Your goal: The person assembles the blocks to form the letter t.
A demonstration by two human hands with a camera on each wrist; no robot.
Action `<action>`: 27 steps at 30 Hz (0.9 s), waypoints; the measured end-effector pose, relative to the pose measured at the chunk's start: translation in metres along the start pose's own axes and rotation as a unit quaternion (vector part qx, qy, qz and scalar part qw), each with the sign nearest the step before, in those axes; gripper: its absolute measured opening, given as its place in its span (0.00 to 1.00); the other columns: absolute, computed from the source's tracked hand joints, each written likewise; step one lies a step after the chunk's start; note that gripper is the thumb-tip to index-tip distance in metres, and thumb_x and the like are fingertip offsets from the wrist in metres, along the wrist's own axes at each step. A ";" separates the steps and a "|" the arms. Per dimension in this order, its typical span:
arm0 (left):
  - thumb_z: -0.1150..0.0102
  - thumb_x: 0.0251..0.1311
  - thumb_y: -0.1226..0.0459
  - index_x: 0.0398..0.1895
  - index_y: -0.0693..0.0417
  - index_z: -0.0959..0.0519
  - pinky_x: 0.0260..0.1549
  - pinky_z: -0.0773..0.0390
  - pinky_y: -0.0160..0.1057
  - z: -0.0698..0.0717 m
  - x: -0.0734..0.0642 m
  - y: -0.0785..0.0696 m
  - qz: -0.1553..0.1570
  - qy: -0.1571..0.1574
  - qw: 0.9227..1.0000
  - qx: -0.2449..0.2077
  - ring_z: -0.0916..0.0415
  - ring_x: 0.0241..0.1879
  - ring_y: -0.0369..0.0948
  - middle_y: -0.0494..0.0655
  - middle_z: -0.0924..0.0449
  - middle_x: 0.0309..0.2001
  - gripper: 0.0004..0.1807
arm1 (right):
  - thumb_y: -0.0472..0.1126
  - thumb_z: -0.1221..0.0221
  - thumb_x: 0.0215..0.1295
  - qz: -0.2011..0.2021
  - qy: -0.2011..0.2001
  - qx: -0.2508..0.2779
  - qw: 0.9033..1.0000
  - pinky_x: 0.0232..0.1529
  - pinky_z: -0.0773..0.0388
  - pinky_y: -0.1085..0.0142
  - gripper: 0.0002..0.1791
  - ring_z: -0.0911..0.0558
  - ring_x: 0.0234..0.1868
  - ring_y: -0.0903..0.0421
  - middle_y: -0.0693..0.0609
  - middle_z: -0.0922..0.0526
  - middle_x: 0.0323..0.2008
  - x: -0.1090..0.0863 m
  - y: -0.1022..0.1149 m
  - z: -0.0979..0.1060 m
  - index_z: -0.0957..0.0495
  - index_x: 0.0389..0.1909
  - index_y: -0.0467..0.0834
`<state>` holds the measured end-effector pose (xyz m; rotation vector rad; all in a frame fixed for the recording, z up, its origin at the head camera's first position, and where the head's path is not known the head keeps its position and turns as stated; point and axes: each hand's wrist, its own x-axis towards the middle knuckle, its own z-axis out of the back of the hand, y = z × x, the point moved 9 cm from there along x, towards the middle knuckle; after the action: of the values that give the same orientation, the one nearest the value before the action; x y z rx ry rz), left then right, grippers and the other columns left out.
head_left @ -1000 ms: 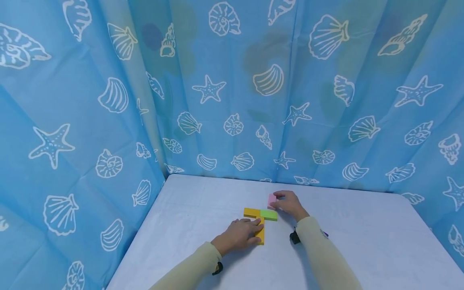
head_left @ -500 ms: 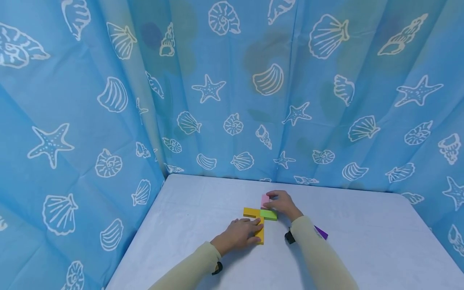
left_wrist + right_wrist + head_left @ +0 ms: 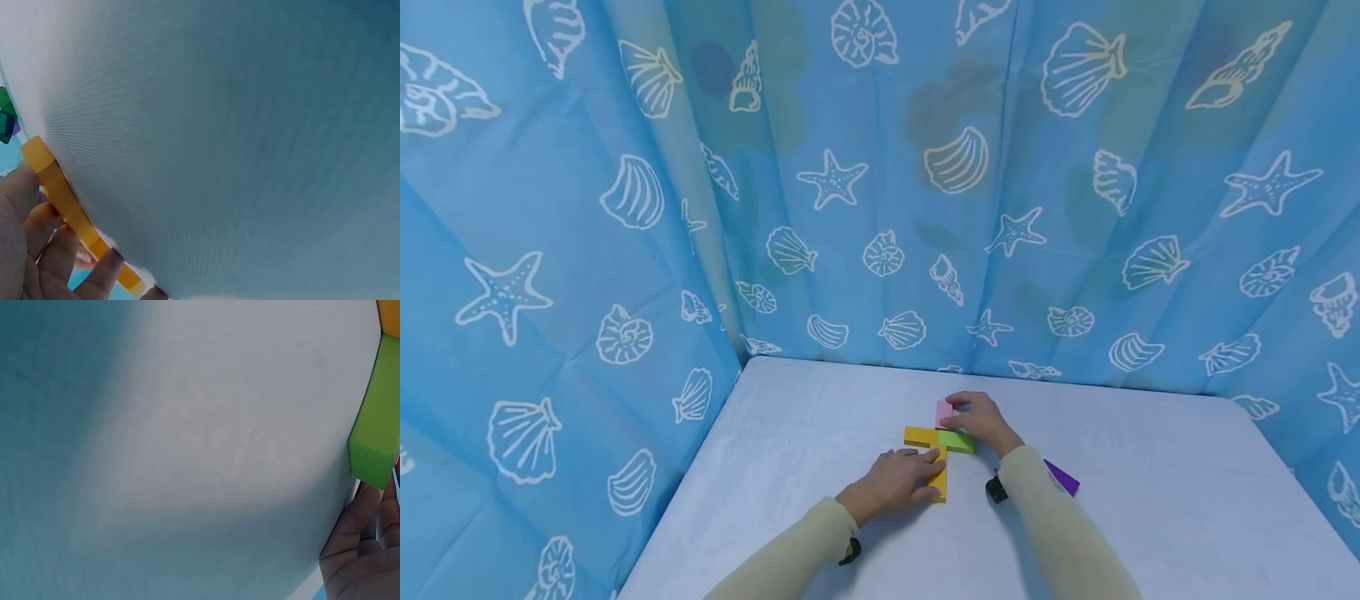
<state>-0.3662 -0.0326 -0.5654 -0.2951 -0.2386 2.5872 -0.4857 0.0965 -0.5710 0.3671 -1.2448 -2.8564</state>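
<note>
My right hand [image 3: 983, 421] pinches a pink block [image 3: 943, 413] between thumb and fingers, at the far side of the green block's left end. The green block [image 3: 957, 442] lies end to end with a yellow block [image 3: 920, 436], forming a crossbar. A second yellow block [image 3: 938, 482] runs from their joint towards me, like the stem of a T. My left hand [image 3: 891, 483] rests on this stem, its thumb at the near end and fingers along it, as the left wrist view also shows on the yellow edge [image 3: 69, 203]. Right fingertips are partly hidden behind the green block [image 3: 378, 419].
A purple block [image 3: 1062, 477] lies slanted on the table, partly covered by the right sleeve [image 3: 1056, 517]. White cloth [image 3: 820, 408] covers the table. Beyond its back and left edges hangs a blue curtain [image 3: 880, 208] with shell patterns.
The right hand has shifted left with the pink block, from behind the green block's right end to near the yellow-green joint. More of the purple block shows. The left hand stays in place.
</note>
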 end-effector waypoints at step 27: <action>0.48 0.66 0.41 0.72 0.30 0.35 0.64 0.30 0.59 0.001 0.000 0.000 -0.003 -0.003 1.000 0.000 0.33 0.69 0.46 0.30 0.38 0.74 0.31 | 0.46 0.29 0.57 0.011 0.006 0.005 1.000 0.66 0.32 0.41 0.27 0.27 0.59 0.42 0.43 0.20 0.58 0.001 0.000 -0.004 0.21 0.58 0.45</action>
<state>-0.3664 -0.0327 -0.5647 -0.2859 -0.2402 2.5826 -0.4861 0.0938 -0.5742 0.3685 -1.2521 -2.8261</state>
